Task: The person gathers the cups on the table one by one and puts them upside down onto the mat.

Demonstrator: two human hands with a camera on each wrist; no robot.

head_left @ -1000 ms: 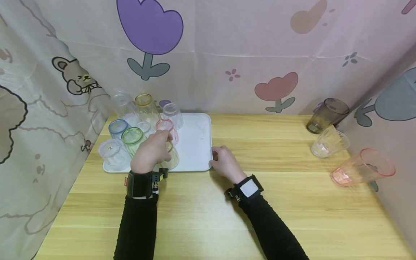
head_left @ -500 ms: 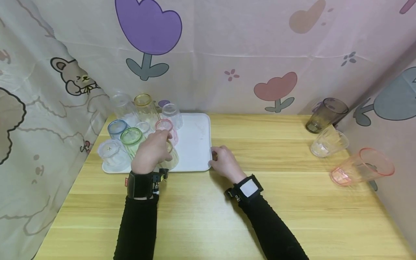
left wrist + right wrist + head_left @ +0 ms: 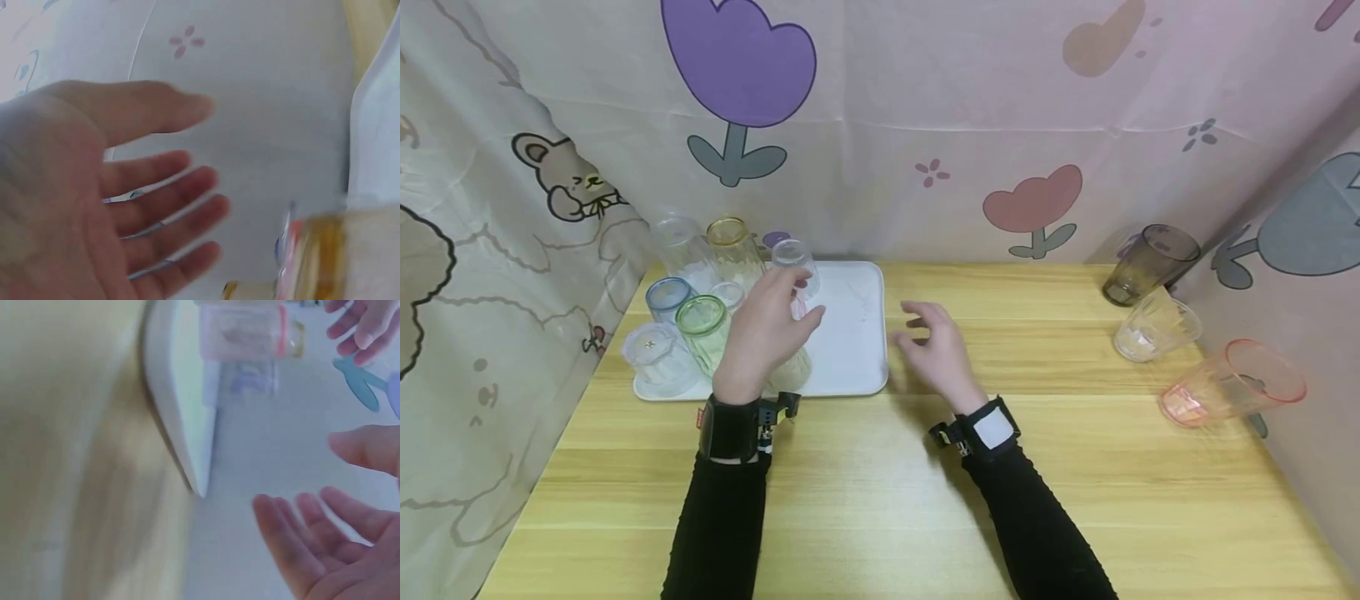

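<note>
My left hand point(image 3: 767, 329) hovers over the glasses on the white tray point(image 3: 853, 333), its fingers loosely spread and nothing in them. Below it stands a pale yellow glass point(image 3: 793, 372), partly covered by the hand. A pink glass point(image 3: 244, 331) shows in the right wrist view; the hand hides most of it in the head view. To the left are a green glass point(image 3: 703, 329), a blue glass point(image 3: 668, 298) and a clear glass point(image 3: 658, 354). Just off the tray's right edge, my right hand point(image 3: 942, 354) hangs over the table with relaxed fingers, holding nothing.
Farther back on the tray stand a yellow-rimmed glass point(image 3: 733, 250) and clear glasses. At the table's right edge are a dark grey glass point(image 3: 1150, 267), a clear glass point(image 3: 1156, 329) and a pink-orange glass point(image 3: 1232, 383). A patterned curtain point(image 3: 880, 183) hangs behind.
My left hand has risen off the pale yellow glass and its fingers have spread. The right hand has let go of the tray's right edge and lifted away. The tray stays put.
</note>
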